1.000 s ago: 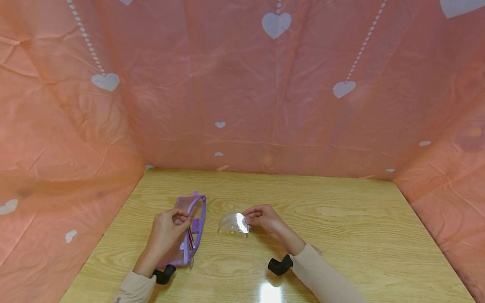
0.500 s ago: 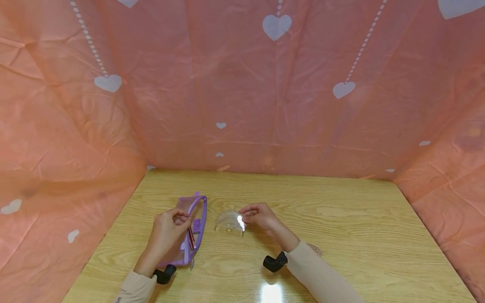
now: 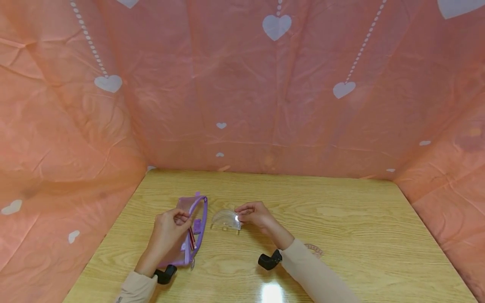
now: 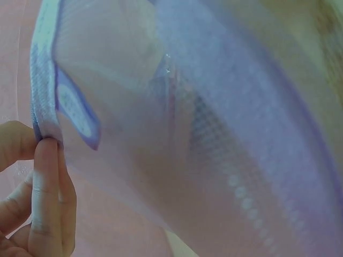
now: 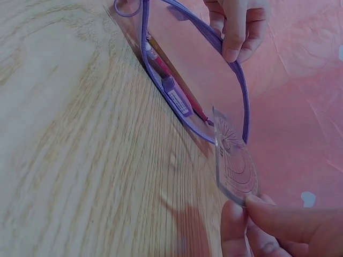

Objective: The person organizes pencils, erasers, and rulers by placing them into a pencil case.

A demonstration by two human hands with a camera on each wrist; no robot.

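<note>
My left hand (image 3: 166, 227) pinches the zipped edge of a purple see-through pencil case (image 3: 184, 203), holding its mouth wide. In the left wrist view, thumb and fingers grip the zip tape (image 4: 45, 80). Inside the case, the right wrist view shows a red pencil (image 5: 166, 67) and a purple block with a white label (image 5: 177, 98). My right hand (image 3: 257, 216) pinches a clear, half-round protractor (image 3: 224, 218) by one end, above the table and just right of the case. From the right wrist, the far tip of the protractor (image 5: 236, 160) overlaps the lower end of the case's mouth.
A small pinkish clear curved piece with markings (image 3: 315, 249) lies on the wood-grain table (image 3: 360, 219), partly behind the right sleeve. Pink cloth with white hearts (image 3: 242, 84) hangs along the back and both sides. Black wrist mounts (image 3: 269, 261) sit under the wrists.
My right hand has moved left with the protractor, bringing it closer to the pencil case. More of the pinkish piece shows beside the sleeve. My left hand keeps its hold.
</note>
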